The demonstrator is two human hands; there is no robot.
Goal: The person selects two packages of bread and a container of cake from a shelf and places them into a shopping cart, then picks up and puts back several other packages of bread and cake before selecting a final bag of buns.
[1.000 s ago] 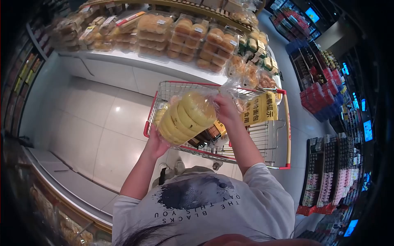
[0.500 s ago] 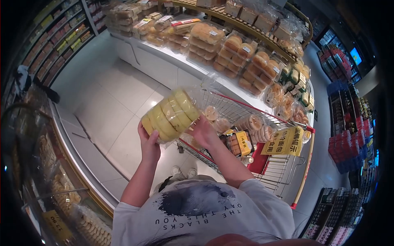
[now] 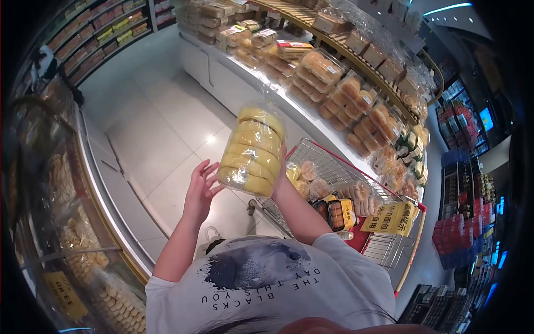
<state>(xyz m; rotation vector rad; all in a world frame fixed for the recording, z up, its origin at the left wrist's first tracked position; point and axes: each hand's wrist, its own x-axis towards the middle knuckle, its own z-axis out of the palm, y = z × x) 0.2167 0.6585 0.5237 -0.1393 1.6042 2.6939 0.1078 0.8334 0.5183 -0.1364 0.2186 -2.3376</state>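
One bag of yellow buns (image 3: 253,150), frame centre: right hand (image 3: 282,170) grips its far edge, left hand (image 3: 200,186) open just beside. Looks light, squashy, slick film, so cradle from underneath.

We've got a red-rimmed shopping cart (image 3: 361,170) holding pastry packs (image 3: 356,192) and a yellow sign (image 3: 392,217), bun packs (image 3: 334,83) along the bakery shelf (image 3: 311,119), and a glass cookie case (image 3: 72,239) opposite.

supermarket bakery aisle; shopping cart (image 3: 356,189); packaged bread shelves (image 3: 334,72)
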